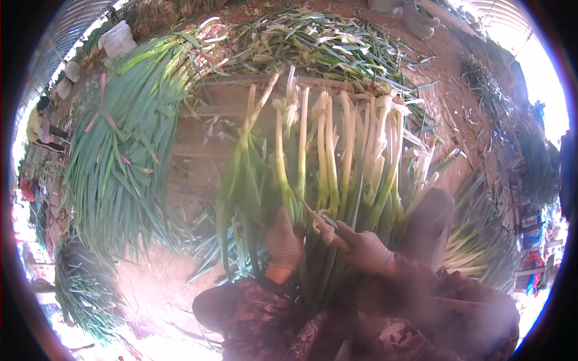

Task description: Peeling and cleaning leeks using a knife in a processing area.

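A row of long green onions point(332, 162) lies in front of me, white root ends pointing away and green leaves toward my lap. My left hand point(285, 242), in a light knit glove, curls around green onion stalks near the middle of the row; its fingers are partly hidden. To its right, my gloved right hand point(366, 249) is closed on a thin, light brown stick-like tool point(312, 213) that slants up and left across the stalks. A small curved piece shows beside its grip. Its exact kind is unclear.
A big tied bundle of green onions point(129, 144) lies at left on the slatted wooden surface point(201, 150). Stripped leaves point(325, 45) heap up beyond the row. More green onions point(481, 240) lie at right. A person point(43, 125) sits at the far left.
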`<state>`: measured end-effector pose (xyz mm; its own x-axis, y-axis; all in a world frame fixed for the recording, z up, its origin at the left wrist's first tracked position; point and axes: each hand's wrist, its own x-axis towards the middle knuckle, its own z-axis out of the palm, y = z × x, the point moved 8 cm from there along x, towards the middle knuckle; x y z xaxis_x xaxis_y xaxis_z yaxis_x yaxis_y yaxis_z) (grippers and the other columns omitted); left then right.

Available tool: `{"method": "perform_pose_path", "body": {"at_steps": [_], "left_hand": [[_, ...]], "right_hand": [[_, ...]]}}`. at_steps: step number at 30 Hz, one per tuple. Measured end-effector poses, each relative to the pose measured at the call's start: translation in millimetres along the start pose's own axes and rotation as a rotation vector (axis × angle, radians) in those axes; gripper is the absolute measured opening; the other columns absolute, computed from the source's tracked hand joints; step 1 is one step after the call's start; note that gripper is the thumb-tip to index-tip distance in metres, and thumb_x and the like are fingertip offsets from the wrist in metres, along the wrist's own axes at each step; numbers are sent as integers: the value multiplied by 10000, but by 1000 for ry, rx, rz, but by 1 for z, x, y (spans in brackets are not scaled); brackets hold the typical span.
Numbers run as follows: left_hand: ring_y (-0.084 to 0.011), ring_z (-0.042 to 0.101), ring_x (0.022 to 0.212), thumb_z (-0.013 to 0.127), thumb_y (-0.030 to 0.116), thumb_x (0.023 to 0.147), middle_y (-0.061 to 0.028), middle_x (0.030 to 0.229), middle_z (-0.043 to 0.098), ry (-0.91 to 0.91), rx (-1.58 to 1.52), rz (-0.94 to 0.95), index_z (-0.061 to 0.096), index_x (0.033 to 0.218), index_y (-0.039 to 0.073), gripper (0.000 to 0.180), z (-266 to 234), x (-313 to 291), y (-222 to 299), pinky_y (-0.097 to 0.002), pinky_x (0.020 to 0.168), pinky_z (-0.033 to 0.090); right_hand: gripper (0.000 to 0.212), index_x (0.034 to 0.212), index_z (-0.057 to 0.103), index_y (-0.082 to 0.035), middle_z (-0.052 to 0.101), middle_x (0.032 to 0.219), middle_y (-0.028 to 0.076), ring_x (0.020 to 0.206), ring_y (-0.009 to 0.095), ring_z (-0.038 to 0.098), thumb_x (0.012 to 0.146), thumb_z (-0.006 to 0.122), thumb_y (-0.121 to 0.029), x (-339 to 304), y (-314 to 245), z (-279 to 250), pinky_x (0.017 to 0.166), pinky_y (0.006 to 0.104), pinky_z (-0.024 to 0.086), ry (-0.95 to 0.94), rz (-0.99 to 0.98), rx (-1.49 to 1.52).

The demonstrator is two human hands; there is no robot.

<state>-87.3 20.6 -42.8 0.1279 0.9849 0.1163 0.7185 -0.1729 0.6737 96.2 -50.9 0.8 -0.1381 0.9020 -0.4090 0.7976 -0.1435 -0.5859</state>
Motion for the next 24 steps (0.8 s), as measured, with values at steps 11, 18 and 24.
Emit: {"method": "perform_pose_path", "body": {"at_steps": [11,18,24], "left_hand": [[-448,650,874,683,410,859,-223,1026,661,-54,-1,-53,496,1226,34,557,10,4,-1,-525,719,498],[-425,658,810,677,331,864,-207,1005,660,-125,117,-109,476,1264,35,537,16,-3,-8,-519,690,507],[-410,661,819,665,299,869,-194,1033,651,-187,90,-125,468,1304,60,534,22,-6,-12,-518,701,510]], "right_hand": [[585,1385,397,-29,658,854,285,827,478,644,888,587,-273,93,16,9,722,552,499,143,-110,-166],[614,1364,408,-41,670,911,270,897,457,651,833,637,-249,132,-8,-23,787,532,506,143,11,-124],[549,1290,467,-80,675,943,255,914,442,658,799,657,-235,172,-15,-47,807,514,517,168,86,-136]]}}
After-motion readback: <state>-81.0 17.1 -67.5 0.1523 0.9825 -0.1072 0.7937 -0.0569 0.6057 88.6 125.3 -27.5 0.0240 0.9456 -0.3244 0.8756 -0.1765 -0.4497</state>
